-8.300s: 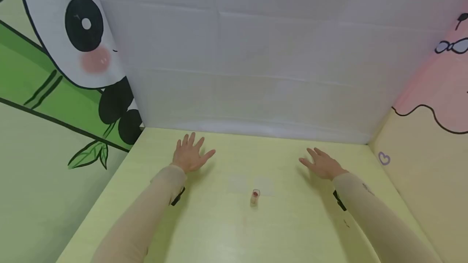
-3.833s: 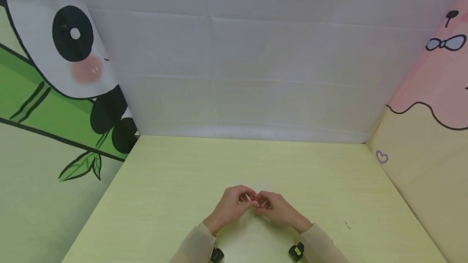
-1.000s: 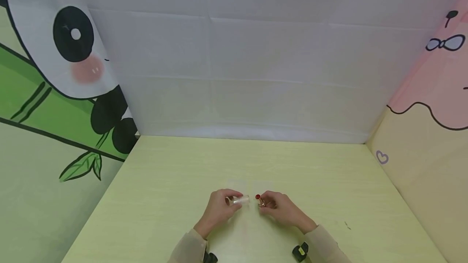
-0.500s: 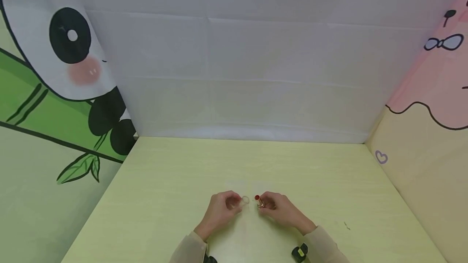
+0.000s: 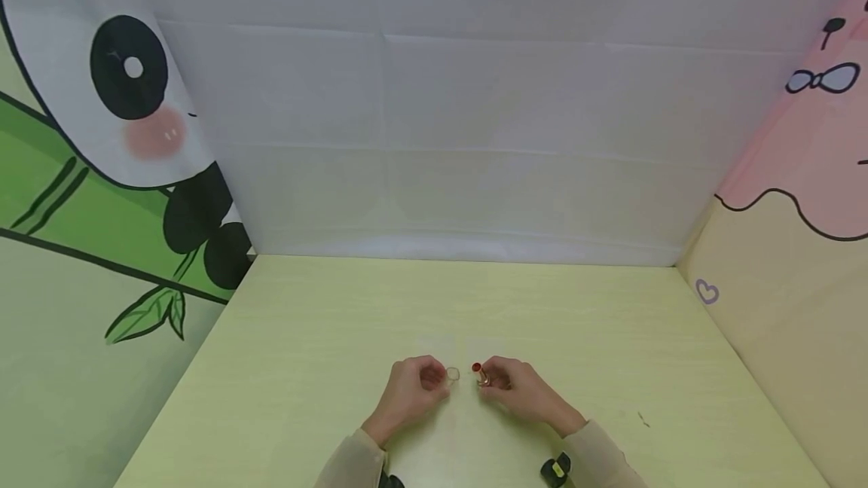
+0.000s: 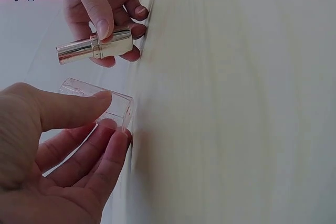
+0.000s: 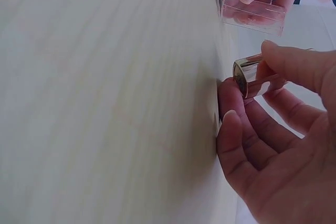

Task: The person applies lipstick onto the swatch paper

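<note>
Here, left hand point(image 5: 407, 395) pinches a clear cover point(image 6: 119, 107) near the apparent lipstick point(image 6: 100, 51) that right hand point(image 5: 525, 394) grips.

Left hand point(image 5: 410, 394) and right hand point(image 5: 521, 391) each pinch, well short of the bench's far edge point(image 5: 468, 266); cropped forearms point(image 5: 353, 461) seemingly converge.

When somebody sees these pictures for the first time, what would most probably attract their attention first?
Probably the painted white face with its big black eye, at the left of the head view. Next, near the bottom centre, comes the shiny gold tube in the right hand, facing the clear case in the left hand. The pink painted area at the far right also stands out.
</note>
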Tool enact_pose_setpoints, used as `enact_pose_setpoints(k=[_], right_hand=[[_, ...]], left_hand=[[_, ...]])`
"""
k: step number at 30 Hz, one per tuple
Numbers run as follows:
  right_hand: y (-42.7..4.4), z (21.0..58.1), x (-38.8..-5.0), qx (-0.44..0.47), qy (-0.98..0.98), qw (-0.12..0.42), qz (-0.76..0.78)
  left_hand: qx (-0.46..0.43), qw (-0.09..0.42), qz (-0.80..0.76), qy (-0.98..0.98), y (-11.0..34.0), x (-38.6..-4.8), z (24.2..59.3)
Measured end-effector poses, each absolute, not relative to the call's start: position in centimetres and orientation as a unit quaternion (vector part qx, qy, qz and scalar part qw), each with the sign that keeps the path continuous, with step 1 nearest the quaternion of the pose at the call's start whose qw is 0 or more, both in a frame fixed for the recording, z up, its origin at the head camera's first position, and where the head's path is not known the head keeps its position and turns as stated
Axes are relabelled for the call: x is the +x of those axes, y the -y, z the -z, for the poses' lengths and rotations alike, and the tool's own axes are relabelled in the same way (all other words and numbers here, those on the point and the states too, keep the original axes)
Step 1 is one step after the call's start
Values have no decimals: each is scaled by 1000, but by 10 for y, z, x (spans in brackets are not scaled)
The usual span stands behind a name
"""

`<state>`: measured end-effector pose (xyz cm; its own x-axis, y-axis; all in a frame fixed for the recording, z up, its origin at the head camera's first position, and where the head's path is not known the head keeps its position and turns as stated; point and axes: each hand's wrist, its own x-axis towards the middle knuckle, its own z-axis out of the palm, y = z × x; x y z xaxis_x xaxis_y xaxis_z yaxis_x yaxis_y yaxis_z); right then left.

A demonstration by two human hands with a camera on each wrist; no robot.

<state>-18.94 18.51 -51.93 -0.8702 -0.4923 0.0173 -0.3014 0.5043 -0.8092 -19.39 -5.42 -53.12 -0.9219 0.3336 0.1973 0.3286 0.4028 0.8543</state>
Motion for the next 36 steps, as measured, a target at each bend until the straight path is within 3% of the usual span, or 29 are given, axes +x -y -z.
enact_pose_setpoints(k=[36], right_hand=[[-187, 519, -193, -238, -859, 105, 441]], left_hand=[[181, 32, -472, -862, 50, -197, 530]])
